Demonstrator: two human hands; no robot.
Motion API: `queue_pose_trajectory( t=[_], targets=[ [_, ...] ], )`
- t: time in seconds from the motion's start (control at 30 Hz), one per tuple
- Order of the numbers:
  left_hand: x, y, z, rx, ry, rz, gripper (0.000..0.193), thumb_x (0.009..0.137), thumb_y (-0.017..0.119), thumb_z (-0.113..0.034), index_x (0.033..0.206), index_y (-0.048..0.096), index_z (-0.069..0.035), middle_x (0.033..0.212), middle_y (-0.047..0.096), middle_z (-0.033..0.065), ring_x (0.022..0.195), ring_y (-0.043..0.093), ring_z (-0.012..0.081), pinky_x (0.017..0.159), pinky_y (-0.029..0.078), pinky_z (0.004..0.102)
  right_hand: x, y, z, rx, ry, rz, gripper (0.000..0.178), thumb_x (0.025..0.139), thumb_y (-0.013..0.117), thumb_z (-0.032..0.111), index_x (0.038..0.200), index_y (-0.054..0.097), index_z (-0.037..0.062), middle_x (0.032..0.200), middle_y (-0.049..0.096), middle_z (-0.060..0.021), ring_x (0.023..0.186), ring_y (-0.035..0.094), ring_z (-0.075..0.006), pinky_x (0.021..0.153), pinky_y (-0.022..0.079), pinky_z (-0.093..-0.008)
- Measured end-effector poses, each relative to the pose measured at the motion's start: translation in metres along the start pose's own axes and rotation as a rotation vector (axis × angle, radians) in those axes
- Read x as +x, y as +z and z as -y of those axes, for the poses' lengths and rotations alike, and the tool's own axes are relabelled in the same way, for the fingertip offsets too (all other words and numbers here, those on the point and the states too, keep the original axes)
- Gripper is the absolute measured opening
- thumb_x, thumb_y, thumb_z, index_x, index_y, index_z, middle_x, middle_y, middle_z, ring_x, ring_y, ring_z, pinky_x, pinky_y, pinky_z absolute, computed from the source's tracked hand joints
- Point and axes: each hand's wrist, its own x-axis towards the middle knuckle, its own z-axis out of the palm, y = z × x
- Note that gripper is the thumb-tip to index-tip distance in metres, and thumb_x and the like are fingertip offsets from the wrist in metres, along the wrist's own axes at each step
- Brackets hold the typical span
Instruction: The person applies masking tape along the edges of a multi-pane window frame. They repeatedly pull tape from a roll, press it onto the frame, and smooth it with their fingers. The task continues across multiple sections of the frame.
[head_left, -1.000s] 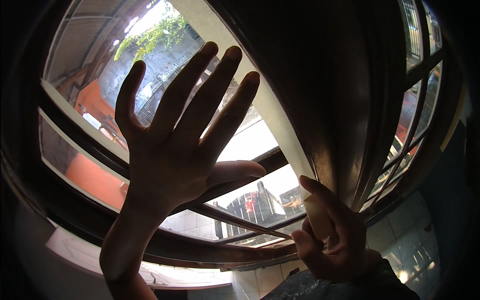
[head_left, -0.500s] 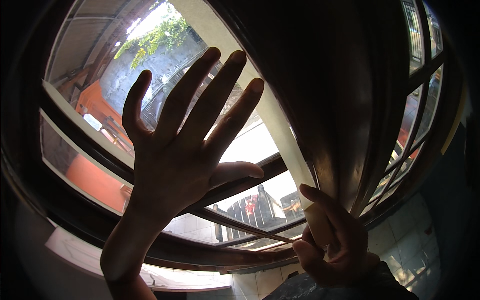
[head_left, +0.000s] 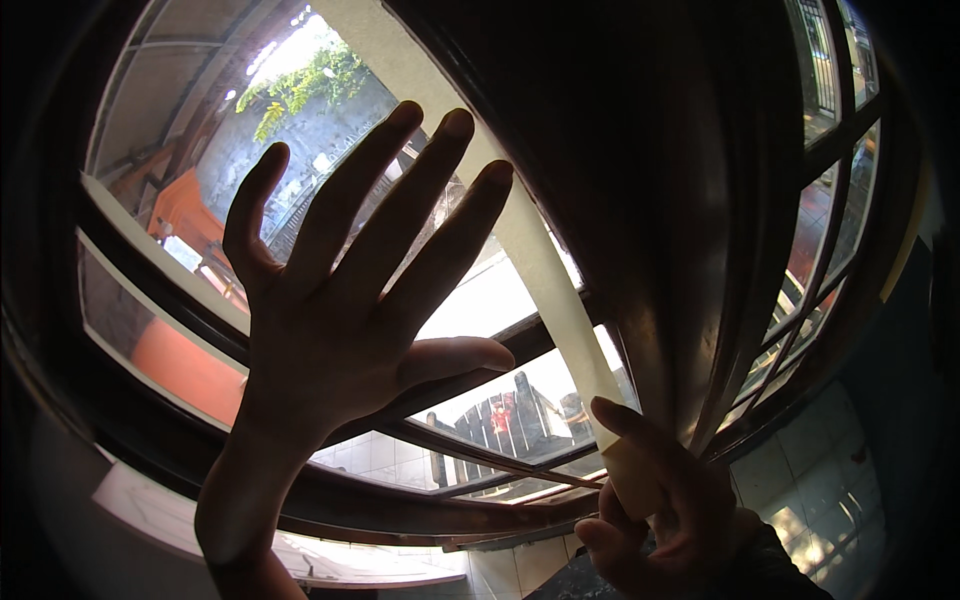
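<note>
Looks from wearer's head via L fisheye of pair, fwd & down at window (head_left: 400,518), v. close behind left hand (head_left: 325,330) & right hand (head_left: 690,505); takes in floor tiles (head_left: 500,570) below window's bottom edge.

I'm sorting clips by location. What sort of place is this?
Probably a room in a house, beside a window facing a yard or porch: a dark window frame with glass panes, pale floor tiles inside, and green leaves outside.

You have a bare left hand (head_left: 325,345) and forearm (head_left: 245,490), a bare right hand (head_left: 680,505), and dark, pale-flecked clothing (head_left: 572,582).
</note>
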Motion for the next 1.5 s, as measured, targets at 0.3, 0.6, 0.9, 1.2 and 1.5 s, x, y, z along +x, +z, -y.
queue_pose_trajectory(
  t=[0.3,0.6,0.9,1.2,1.5],
  targets=[
    [0.001,0.004,-0.004,0.016,-0.007,-0.025,0.097,0.09,0.045,-0.098,0.162,0.059,-0.034,0.175,0.048,0.0061,0.161,0.045,0.0313,0.128,0.017,0.0735,0.004,-0.007,-0.02,-0.11,0.017,0.007,0.078,0.098,0.076,0.012,0.166,0.041,-0.004,0.074,0.062,-0.002,0.066,0.063,-0.0068,0.063,0.049,-0.0251],
    [0.004,0.007,-0.003,0.098,0.017,-0.066,0.095,0.09,0.041,-0.099,0.159,0.063,-0.036,0.171,0.053,0.0058,0.159,0.048,0.0287,0.128,0.021,0.071,0.012,-0.009,-0.025,-0.119,-0.013,0.029,0.079,0.096,0.074,0.009,0.166,0.039,-0.0046,0.073,0.061,-0.0016,0.063,0.062,-0.0066,0.059,0.047,-0.0253],
    [0.005,0.0,-0.016,0.089,-0.022,-0.009,0.086,0.097,0.04,-0.092,0.158,0.063,-0.037,0.172,0.051,0.0084,0.16,0.047,0.0335,0.128,0.022,0.0727,0.013,-0.005,-0.021,-0.109,0.039,0.008,0.082,0.093,0.074,0.009,0.166,0.041,-0.0028,0.073,0.06,-0.002,0.063,0.061,-0.0072,0.061,0.048,-0.0258],
    [0.004,-0.007,-0.007,0.022,0.047,0.035,0.083,0.098,0.04,-0.09,0.16,0.06,-0.039,0.174,0.048,0.0089,0.162,0.043,0.0367,0.129,0.021,0.0751,0.013,0.0,-0.032,-0.057,-0.018,-0.021,0.085,0.092,0.079,0.01,0.167,0.041,-0.0019,0.073,0.065,-0.006,0.06,0.065,-0.0094,0.058,0.049,-0.026],
    [0.0,-0.001,-0.01,0.058,0.021,0.042,0.087,0.094,0.039,-0.094,0.162,0.057,-0.042,0.177,0.044,0.0082,0.164,0.04,0.0351,0.129,0.021,0.0754,0.012,0.002,-0.02,-0.011,0.054,0.017,0.084,0.095,0.078,0.016,0.168,0.039,-0.0034,0.072,0.062,-0.0013,0.064,0.062,-0.0059,0.061,0.048,-0.0244]
  ],
)
